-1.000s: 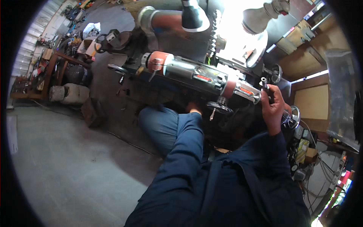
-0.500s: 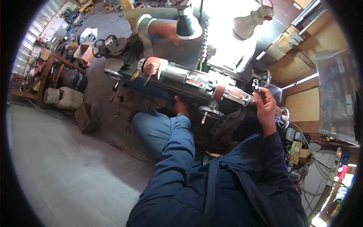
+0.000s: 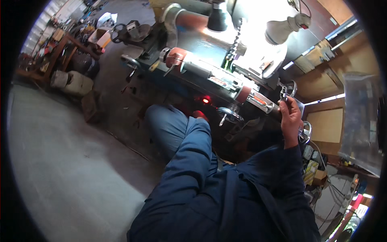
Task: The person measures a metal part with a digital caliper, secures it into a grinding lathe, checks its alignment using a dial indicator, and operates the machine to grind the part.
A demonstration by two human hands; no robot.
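My right hand (image 3: 291, 121) is raised at the right end of a long lathe-like machine. Its thumb and fingers pinch a small shiny metal cylinder (image 3: 284, 92); whether that piece is fixed to the machine cannot be seen. Low along the machine's front is my left hand (image 3: 200, 115), past my bent knee. Red light falls on it from a glowing red lamp (image 3: 205, 101) just above, and its fingers are not clear. A chrome handwheel (image 3: 230, 114) with a crank sits to its right. Above lies the machine's long metal body (image 3: 197, 68) with red-brown collars.
A black lamp shade (image 3: 219, 18) and a pale lamp head (image 3: 278, 31) hang over the machine. Other handwheels stick out at both ends. A dark box (image 3: 92, 106) and a whitish canister (image 3: 76, 82) stand on the floor at left. A wooden wall panel (image 3: 324, 125) is at right.
A red lamp now glows beside my left hand, where no glow showed before. The view has shifted slightly. My right hand keeps its pinch on the metal cylinder.
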